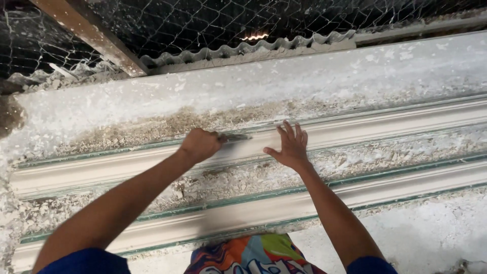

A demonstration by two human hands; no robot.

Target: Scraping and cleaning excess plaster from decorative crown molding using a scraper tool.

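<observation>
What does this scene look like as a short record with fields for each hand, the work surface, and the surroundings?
left hand: left hand closed around a scraper, blade on the upper moulding
right hand: right hand flat, fingers spread, pressing on the same moulding
work surface: two long white mouldings, the lower moulding nearer the person; plaster crumbs between them
surroundings: wire mesh, corrugated sheet, wooden beam

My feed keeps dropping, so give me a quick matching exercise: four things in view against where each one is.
1. left hand
2. right hand
3. scraper blade
4. wire mesh

a. spread flat on the upper white moulding
b. stretched across the top, above the corrugated sheet
c. closed round a tool handle
d. lying along the moulding's top edge, between the hands

Pairs: 1-c, 2-a, 3-d, 4-b
</observation>
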